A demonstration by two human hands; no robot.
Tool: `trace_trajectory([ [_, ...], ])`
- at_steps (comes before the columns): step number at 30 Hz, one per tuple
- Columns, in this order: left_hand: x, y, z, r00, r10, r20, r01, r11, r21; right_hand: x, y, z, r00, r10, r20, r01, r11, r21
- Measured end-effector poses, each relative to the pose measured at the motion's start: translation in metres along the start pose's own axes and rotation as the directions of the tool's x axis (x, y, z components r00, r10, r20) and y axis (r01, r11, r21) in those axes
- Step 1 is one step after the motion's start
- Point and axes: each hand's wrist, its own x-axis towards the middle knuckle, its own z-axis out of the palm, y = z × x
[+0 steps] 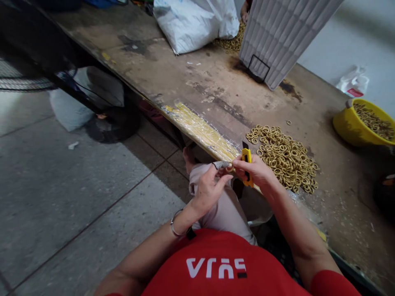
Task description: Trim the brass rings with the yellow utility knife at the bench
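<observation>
My right hand (pixel 257 170) is closed around a yellow utility knife (pixel 247 174), whose dark blade points up and away from me. The thumb and fingertips of that hand meet my left hand (pixel 208 189) above my lap, at the table edge. A small tan ring (pixel 230 168) sits between the fingertips of both hands, partly hidden. My left fingers are curled in at it, and one finger wears a grey wrap (pixel 221 164). Just beyond my right hand lies a heap of similar rings (pixel 285 158) on the table.
The worn table (pixel 216 78) has yellow tape (pixel 200 129) along its near edge. A yellow bucket (pixel 348 125) of rings stands at right. Further back are a white sack (pixel 191 24), a grey ribbed panel (pixel 277 33) and part of another person's hand (pixel 245 12). A fan (pixel 27 76) stands left.
</observation>
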Motion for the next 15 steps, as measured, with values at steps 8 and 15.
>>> trace_trajectory([
  [8,-0.001,0.013,-0.011,0.983,-0.166,0.083,0.179,0.967,-0.184,-0.017,0.009,0.016,0.995,-0.093,-0.035,0.087,0.985,-0.148],
  [15,0.001,0.021,-0.014,0.922,-0.315,0.225,0.383,0.825,-0.416,-0.045,0.022,0.016,0.852,-0.521,0.051,0.261,0.337,-0.905],
])
